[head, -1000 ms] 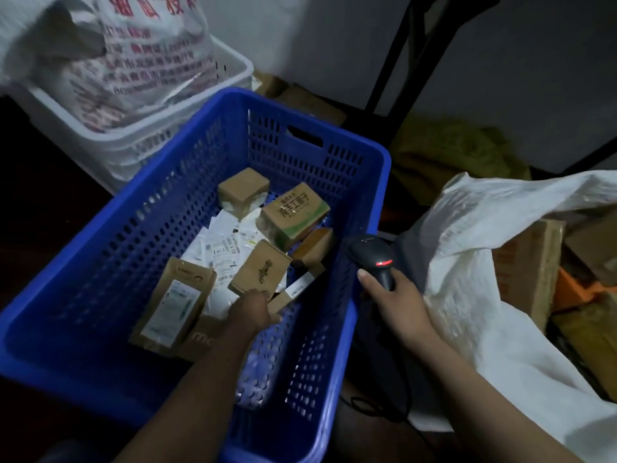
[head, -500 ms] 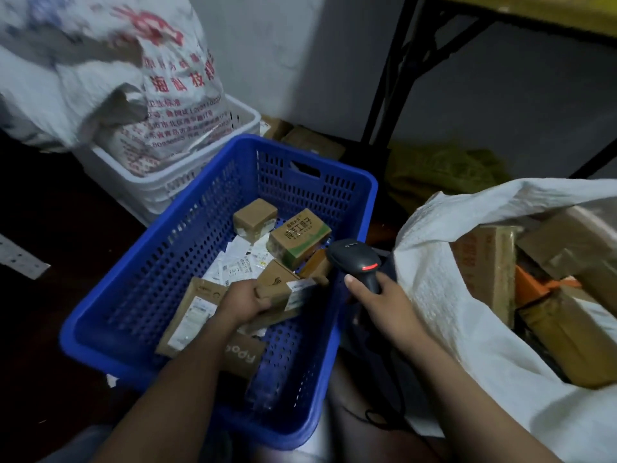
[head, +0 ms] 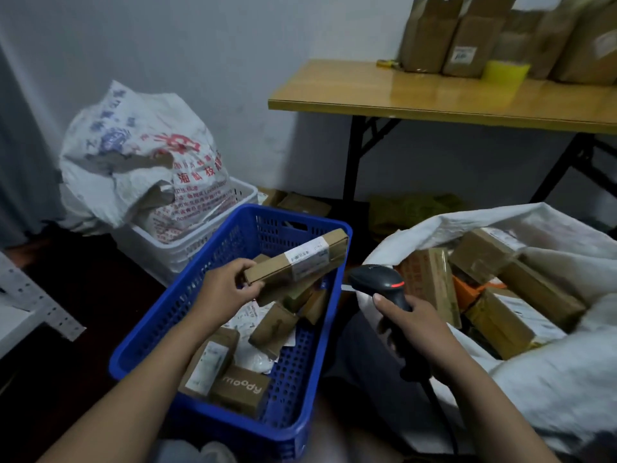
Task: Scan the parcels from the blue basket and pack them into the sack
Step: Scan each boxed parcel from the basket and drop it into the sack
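My left hand (head: 227, 289) grips one end of a long flat brown parcel (head: 297, 260) with a white label, held above the blue basket (head: 160, 332). Several small brown boxes and white slips lie in the basket, among them a box marked "moody" (head: 242, 389). My right hand (head: 417, 324) holds a black barcode scanner (head: 377, 280) with a red light, just right of the basket and pointing toward the parcel. The white sack (head: 541, 372) stands open at the right with several taped cardboard parcels inside.
A white basket (head: 197, 242) holding a printed woven bag (head: 140, 162) sits behind the blue one. A wooden folding table (head: 434, 95) with brown paper packages stands at the back right. A perforated white metal shelf (head: 36, 302) edges in at left.
My left hand has lifted the long parcel out of the basket and turned its label up. The view has tilted up, showing the table. The scanner hand stays beside the basket.
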